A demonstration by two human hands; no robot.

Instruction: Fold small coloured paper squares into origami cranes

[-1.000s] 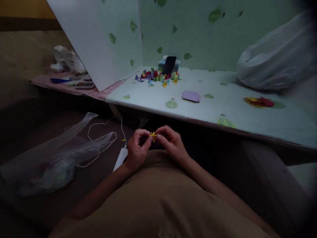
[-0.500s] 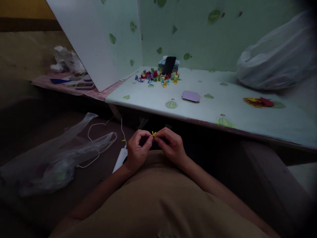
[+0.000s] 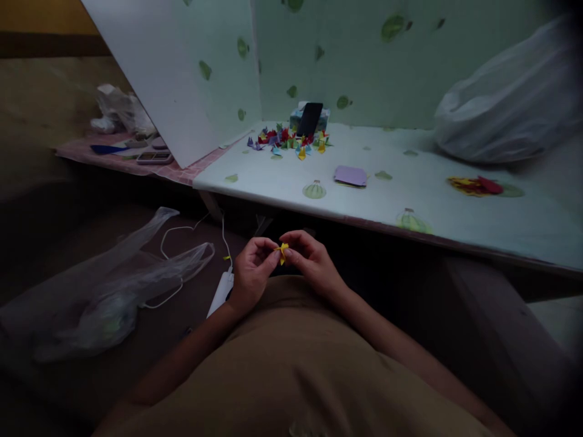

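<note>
A tiny yellow folded paper piece (image 3: 283, 250) is pinched between both my hands, low in front of my body and below the table edge. My left hand (image 3: 250, 276) grips it from the left with fingertips closed. My right hand (image 3: 310, 261) pinches it from the right. On the pale green table (image 3: 410, 200) lie a cluster of small coloured folded paper pieces (image 3: 286, 141), a stack of purple paper squares (image 3: 350, 176) and some red and yellow papers (image 3: 476, 186).
A dark phone (image 3: 310, 119) leans on a box behind the coloured pieces. A white plastic bag (image 3: 510, 100) fills the table's right back. A clear plastic bag (image 3: 113, 285) and a white cable (image 3: 182, 255) lie on the floor left.
The hands stayed in place; the fingers shifted slightly and the yellow paper piece turned a little between them.
</note>
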